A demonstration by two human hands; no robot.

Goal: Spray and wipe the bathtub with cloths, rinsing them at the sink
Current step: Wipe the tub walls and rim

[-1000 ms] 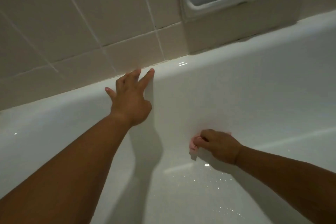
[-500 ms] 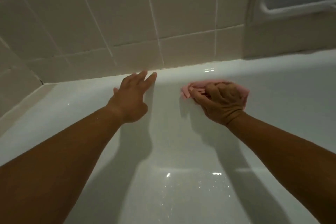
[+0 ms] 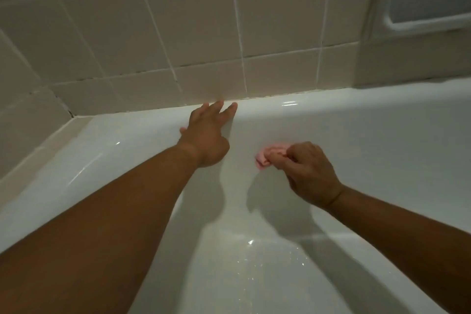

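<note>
A white bathtub (image 3: pixel 369 140) fills the lower view, its far rim running along the tiled wall. My left hand (image 3: pixel 207 135) rests flat on the tub's far inner wall, straight fingers reaching up to the rim. My right hand (image 3: pixel 307 171) grips a bunched pink cloth (image 3: pixel 270 157) and holds it against the far inner wall, a little right of and below the left hand. Most of the cloth is hidden under my fingers. Water drops glisten on the tub floor.
Beige wall tiles (image 3: pixel 204 23) rise behind the tub, meeting a side wall at the left corner (image 3: pixel 68 115). A white-framed window (image 3: pixel 430 0) sits at the upper right. No spray bottle or sink is in view.
My right hand swept the pink cloth up to the rim, then back down the far wall. The left hand stayed braced on the wall. My view shifted left toward the corner.
</note>
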